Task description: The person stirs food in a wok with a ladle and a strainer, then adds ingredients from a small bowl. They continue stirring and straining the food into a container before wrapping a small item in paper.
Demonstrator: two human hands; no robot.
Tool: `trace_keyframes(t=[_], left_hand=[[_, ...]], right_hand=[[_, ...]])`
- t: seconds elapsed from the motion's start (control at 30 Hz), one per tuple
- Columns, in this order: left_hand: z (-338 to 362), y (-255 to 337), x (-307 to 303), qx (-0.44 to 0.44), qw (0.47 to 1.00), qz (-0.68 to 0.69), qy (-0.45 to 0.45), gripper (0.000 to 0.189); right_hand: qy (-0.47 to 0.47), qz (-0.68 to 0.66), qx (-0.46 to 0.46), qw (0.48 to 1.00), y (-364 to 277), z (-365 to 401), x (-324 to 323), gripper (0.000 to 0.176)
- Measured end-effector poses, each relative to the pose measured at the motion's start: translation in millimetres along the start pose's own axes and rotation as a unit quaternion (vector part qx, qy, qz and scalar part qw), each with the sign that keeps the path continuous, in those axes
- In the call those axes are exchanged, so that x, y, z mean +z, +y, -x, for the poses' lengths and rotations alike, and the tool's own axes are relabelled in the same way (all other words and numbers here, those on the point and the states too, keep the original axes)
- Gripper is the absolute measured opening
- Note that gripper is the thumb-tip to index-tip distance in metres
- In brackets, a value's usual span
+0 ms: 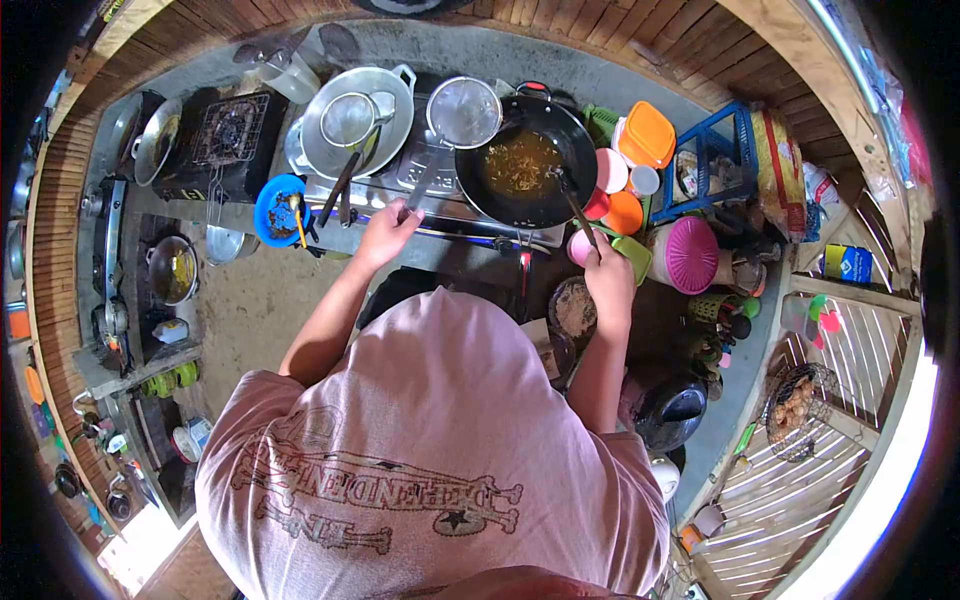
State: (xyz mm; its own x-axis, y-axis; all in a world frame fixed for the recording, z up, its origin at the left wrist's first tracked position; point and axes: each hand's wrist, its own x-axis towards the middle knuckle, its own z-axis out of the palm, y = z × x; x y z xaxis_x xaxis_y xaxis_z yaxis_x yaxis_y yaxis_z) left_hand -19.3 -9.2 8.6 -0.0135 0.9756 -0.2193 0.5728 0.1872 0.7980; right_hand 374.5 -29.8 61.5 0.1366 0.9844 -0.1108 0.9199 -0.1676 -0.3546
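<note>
My left hand is closed round the handle of a round mesh strainer, which is up beside the left rim of a black wok. Brown oil with many small pale bits lies in the wok. In my right hand is the long handle of a cooking utensil; its dark head reaches into the wok on the right side. I cannot make out the exact shape of that head. The wok sits on a metal stove.
Left of the strainer, a big metal pot holds another strainer. A blue bowl with dark food and a spoon is at the counter edge. Orange tubs, a pink-lidded container and a blue crate crowd the right.
</note>
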Motion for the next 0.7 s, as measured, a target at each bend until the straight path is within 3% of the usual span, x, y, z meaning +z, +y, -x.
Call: trace_keyframes(t=[0.23,0.7], left_hand=[[7,1,4,0.018,1.000,0.017,0.017,0.039],[11,-5,10,0.001,0.999,0.030,0.030,0.033]], right_hand=[[0.034,0.005,-0.045,0.998,-13,-42,21,0.037],[-0.070,0.006,-0.089,0.994,-52,-39,28,0.044]])
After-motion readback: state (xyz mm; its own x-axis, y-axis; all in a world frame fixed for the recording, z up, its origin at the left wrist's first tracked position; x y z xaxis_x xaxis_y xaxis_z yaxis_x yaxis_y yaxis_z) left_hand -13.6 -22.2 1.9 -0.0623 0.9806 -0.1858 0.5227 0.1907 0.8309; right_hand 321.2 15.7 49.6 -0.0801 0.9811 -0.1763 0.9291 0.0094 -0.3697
